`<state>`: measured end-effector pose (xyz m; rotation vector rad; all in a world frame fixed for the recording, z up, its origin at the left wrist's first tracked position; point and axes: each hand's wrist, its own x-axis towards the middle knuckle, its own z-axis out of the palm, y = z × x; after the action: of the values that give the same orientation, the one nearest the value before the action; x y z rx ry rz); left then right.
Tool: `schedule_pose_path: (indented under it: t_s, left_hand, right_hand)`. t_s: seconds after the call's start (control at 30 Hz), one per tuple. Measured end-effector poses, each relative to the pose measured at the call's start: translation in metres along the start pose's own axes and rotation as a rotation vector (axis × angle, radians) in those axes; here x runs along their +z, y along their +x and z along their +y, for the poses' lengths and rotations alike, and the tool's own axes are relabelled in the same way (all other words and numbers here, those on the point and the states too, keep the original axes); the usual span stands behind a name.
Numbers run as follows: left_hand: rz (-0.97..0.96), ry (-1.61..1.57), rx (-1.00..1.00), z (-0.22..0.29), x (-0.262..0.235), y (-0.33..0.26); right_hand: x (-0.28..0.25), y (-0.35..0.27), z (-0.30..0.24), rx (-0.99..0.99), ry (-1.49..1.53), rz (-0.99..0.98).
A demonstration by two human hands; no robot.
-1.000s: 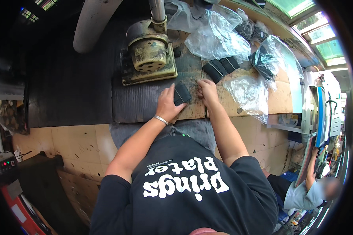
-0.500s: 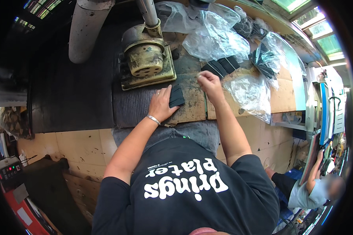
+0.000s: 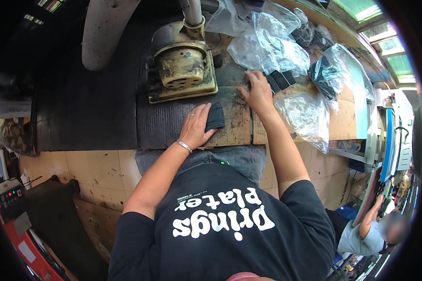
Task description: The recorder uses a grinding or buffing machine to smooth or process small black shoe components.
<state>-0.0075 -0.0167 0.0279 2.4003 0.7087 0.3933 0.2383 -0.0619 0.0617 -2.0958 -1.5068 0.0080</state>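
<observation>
My left hand [image 3: 196,125] lies with its fingers stretched out along the left edge of a small stack of thin black strips [image 3: 215,117] on the cardboard. Its thumb touches the stack's lower edge. To the right, my right hand [image 3: 259,92] is open, with thumb and fingers apart, over the left end of some black bundles with pale bands [image 3: 281,80]. Its fingers partly cover them, and whether they touch the bundles I cannot tell. Nothing shows in that hand's grasp.
Beyond my left hand stands a stained yellowish machine head [image 3: 180,68] on a square base, below a metal post. A thick grey pipe [image 3: 105,37] hangs at the far left. Clear plastic bags [image 3: 272,47] lie at the back and right. Another person [image 3: 365,236] works at the far right.
My right hand has opened from a closed pinch and reached towards the banded bundles, now covering their left part. My left hand stays by the black strips. The whole view has shifted slightly.
</observation>
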Motion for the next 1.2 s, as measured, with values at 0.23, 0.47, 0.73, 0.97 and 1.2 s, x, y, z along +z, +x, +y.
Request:
schedule_pose_path:
  t_s: [0.23,0.47,0.73,0.97,1.2]
  left_hand:
    - [-0.022,-0.05,0.008,0.002,-0.003,0.0]
    - [0.042,-0.024,0.046,0.0,0.002,-0.006]
    - [-0.014,-0.037,0.081,0.008,-0.007,-0.007]
    - [0.008,0.047,0.106,0.007,-0.005,-0.004]
    - [-0.035,-0.06,0.122,-0.008,-0.006,0.009]
  right_hand:
    - [0.031,-0.009,-0.006,-0.012,0.549,-0.573]
    - [0.027,-0.007,-0.009,0.368,0.735,-0.646]
    - [0.035,-0.008,-0.011,0.991,1.131,-0.608]
    - [0.046,-0.005,-0.021,0.756,0.603,-0.744]
    - [0.04,-0.003,-0.025,0.306,0.091,-0.63]
